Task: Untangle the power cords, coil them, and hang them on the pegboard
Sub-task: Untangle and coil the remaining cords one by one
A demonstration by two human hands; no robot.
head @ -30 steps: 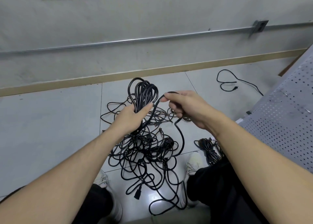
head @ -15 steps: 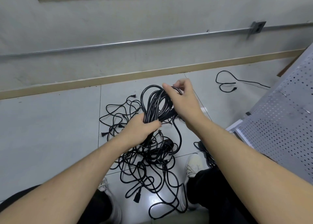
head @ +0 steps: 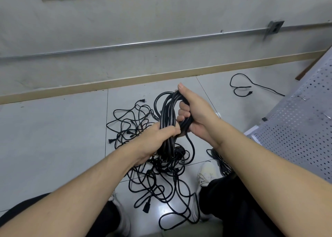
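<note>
Head view, centre of frame. A coiled cord (head: 168, 114) is held upright above the tangled pile (head: 154, 166) on the floor (head: 53, 138), its long axis running from upper centre down toward the pile. The left hand (head: 158, 138) wraps the coil's lower middle in a closed grip; the right hand (head: 194, 114), touching it from the right, curls its fingers (head: 183, 113) round the upper loops, thumb pointing up. A free tail (head: 191, 147) hangs below the right hand. The pegboard (head: 296, 129) lies at right of frame, nearer the right hand; judged next, the coil travels that way. A loose cord (head: 242, 86) lies upper right
</note>
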